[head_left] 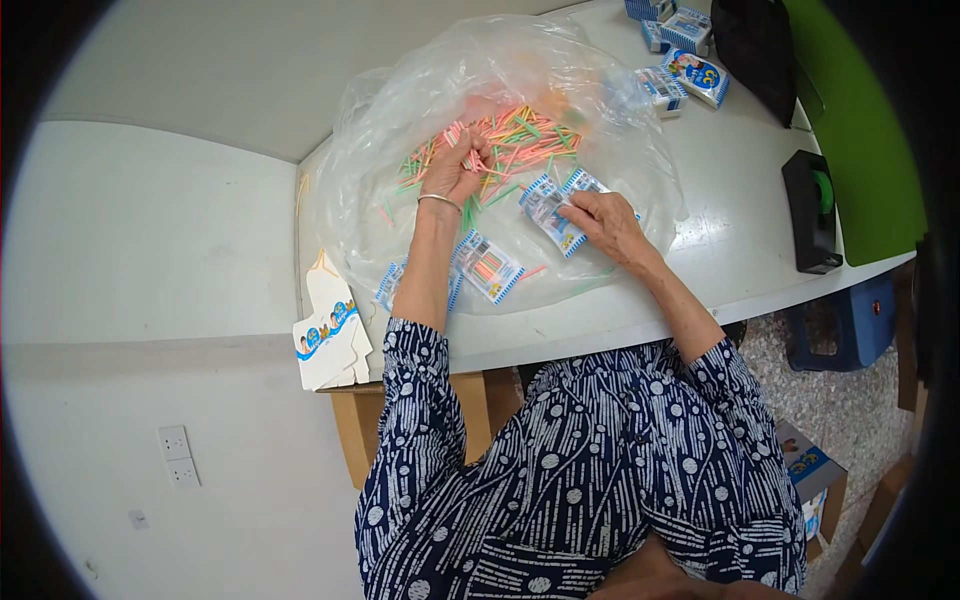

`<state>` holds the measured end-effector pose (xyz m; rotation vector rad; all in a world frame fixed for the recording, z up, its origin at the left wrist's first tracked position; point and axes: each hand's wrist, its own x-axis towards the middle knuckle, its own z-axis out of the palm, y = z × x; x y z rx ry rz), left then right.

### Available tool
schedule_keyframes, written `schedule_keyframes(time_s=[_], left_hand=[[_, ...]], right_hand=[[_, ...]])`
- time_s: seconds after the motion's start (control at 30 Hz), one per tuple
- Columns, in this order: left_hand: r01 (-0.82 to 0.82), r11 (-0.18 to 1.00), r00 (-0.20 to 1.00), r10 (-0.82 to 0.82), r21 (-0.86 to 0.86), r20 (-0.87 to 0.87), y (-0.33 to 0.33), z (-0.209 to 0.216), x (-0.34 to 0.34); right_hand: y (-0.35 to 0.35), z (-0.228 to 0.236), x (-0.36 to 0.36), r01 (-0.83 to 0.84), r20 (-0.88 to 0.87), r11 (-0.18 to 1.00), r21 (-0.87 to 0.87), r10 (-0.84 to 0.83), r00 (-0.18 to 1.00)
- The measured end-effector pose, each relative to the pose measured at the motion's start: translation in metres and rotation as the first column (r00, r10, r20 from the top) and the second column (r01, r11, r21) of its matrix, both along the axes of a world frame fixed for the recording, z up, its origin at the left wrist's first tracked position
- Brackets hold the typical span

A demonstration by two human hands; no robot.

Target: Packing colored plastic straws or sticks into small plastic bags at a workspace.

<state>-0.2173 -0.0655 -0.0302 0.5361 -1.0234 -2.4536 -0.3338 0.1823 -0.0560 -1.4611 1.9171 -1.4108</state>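
A large clear plastic bag (370, 130) lies spread on the table, with a loose heap of thin pink, green and orange sticks (535, 135) inside its mouth. My left hand (457, 172) is closed round a small bunch of pink sticks (462, 136) at the heap's near left side. To its right, my right hand (605, 224) grips a small blue-and-white packet (549, 211) between thumb and fingers; another packet (583, 182) shows just behind it. A filled packet (488, 266) with coloured sticks visible lies beside my left forearm, which partly covers more packets (390, 285).
Flat white printed cartons (328, 335) are stacked at the table's left corner. Several small boxes (697, 77) stand at the far right, near a black bag (755, 50). A black tape dispenser (812, 212) sits at the right edge, by a green panel (875, 130). A blue stool (845, 325) stands below.
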Motion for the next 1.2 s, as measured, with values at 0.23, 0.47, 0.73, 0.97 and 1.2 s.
schedule_keyframes(time_s=[0.23,0.47,0.73,0.97,1.2], left_hand=[[-0.109,0.910,0.990,0.137,-0.399,0.041,0.006,-0.010,0.007],[-0.119,0.496,0.895,0.429,-0.860,0.123,0.027,-0.038,0.003],[-0.146,0.497,0.862,0.489,-0.855,0.136,0.032,-0.038,-0.002],[-0.240,0.535,0.889,0.456,-0.810,0.038,0.052,0.024,-0.009],[-0.200,0.793,0.979,0.182,-0.576,-0.090,0.112,0.077,-0.012]], right_hand=[[0.001,0.004,0.001,-0.010,-0.019,1.000,0.004,0.010,1.000],[-0.001,0.004,0.003,-0.016,-0.035,0.999,0.032,0.017,0.999],[0.001,0.007,0.000,-0.016,0.007,0.999,0.047,0.016,1.000],[0.002,0.012,-0.007,-0.083,0.464,0.994,0.065,0.043,0.885],[0.010,0.037,-0.006,-0.215,0.627,0.975,0.053,0.135,0.767]])
